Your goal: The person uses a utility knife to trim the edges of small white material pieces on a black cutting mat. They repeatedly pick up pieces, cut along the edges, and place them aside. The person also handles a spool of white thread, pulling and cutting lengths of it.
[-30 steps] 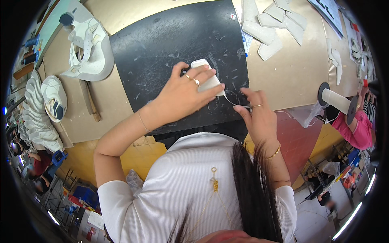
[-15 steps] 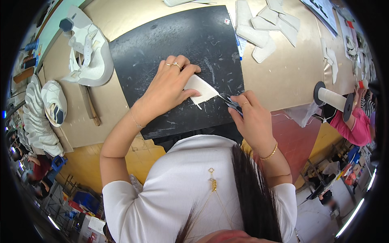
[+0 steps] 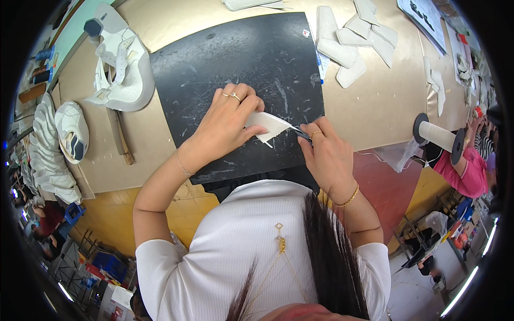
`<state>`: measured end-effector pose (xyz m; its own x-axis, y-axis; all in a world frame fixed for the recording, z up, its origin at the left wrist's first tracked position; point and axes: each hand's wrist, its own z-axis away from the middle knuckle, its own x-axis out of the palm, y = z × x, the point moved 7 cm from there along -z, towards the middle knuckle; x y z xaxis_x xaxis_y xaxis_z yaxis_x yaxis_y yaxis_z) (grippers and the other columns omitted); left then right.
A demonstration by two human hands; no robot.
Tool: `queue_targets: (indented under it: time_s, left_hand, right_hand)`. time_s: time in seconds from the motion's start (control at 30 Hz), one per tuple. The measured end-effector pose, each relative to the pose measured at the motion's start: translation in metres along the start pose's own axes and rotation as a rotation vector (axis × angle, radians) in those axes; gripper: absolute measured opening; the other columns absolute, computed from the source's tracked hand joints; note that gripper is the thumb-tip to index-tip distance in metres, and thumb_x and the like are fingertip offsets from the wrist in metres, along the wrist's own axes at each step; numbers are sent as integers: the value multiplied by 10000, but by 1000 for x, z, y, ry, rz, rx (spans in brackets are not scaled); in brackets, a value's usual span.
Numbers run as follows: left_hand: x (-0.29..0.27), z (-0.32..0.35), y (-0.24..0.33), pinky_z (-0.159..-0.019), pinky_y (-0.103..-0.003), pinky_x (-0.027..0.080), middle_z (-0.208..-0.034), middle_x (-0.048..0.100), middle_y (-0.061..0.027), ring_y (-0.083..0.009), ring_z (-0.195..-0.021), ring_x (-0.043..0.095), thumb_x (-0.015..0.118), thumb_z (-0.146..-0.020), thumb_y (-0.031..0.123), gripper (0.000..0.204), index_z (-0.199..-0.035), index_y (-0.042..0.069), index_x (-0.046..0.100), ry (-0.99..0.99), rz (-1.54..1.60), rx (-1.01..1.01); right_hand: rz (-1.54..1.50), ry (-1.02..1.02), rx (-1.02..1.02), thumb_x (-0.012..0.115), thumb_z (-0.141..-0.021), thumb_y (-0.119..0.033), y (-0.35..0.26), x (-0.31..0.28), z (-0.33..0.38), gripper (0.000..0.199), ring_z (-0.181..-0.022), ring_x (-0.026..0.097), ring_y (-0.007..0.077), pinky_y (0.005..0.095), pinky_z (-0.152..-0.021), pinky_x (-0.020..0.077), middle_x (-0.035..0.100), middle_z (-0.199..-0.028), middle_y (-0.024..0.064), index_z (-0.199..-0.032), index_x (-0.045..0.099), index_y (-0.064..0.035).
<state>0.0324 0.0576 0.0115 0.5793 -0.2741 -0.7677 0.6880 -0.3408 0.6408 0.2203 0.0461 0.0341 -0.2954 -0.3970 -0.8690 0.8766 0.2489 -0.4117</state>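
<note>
My left hand point(image 3: 227, 125) holds a small white cut piece point(image 3: 270, 127) over the black cutting mat point(image 3: 235, 64), fingers folded over its left end. My right hand point(image 3: 326, 155) grips small scissors point(image 3: 301, 135), whose blades meet the right tip of the white piece. Both hands hover just above the near part of the mat, close to my chest.
Several white cut pieces point(image 3: 350, 40) lie past the mat at the back right. White shoe uppers point(image 3: 120, 67) and a wooden-handled tool point(image 3: 119, 136) lie at the left. A spool point(image 3: 439, 136) stands at the right, near another person in a pink sleeve point(image 3: 463, 171).
Both hands drew nearer to me with the white piece. The piece turned in my left hand, and the scissors now sit at its right tip.
</note>
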Motion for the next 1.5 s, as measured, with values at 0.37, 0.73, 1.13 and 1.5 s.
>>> queue_targets:
  time_s: [0.37,0.73,1.13,1.5]
  left_hand:
    - [-11,2,-24,-836,-377,477,-928,683,-92,-254,-845,607,817,-856,230,298,-1030,73,634,-37,273,-362]
    - [-77,-84,-102,-676,-198,472,-846,688,-47,-75,-733,602,865,-844,182,390,-1052,-22,607,504,617,-304]
    - [-27,-187,-14,-1084,-505,415,-1403,526,-218,-414,-1301,475,790,-874,276,460,-1267,72,668,358,-216,86]
    - [55,-195,30,-1146,-527,361,-1464,466,-217,-441,-1376,415,750,-882,198,500,-1338,61,599,251,-208,311]
  right_hand:
    - [-324,212,70,805,-855,-157,42,-26,-3,308,-819,652,274,378,-739,529,587,-968,76,-1114,665,-67]
    - [-185,0,388,806,-861,-141,120,-21,34,230,-680,562,212,334,-634,463,610,-859,105,-998,686,-1]
    - [-301,350,356,644,-986,-260,137,-31,26,225,-837,676,398,468,-740,526,696,-888,197,-996,673,-38]
    - [138,854,1025,483,-1020,-211,405,-177,-108,352,-1397,458,397,639,-1123,346,533,-1464,100,-1327,645,-154]
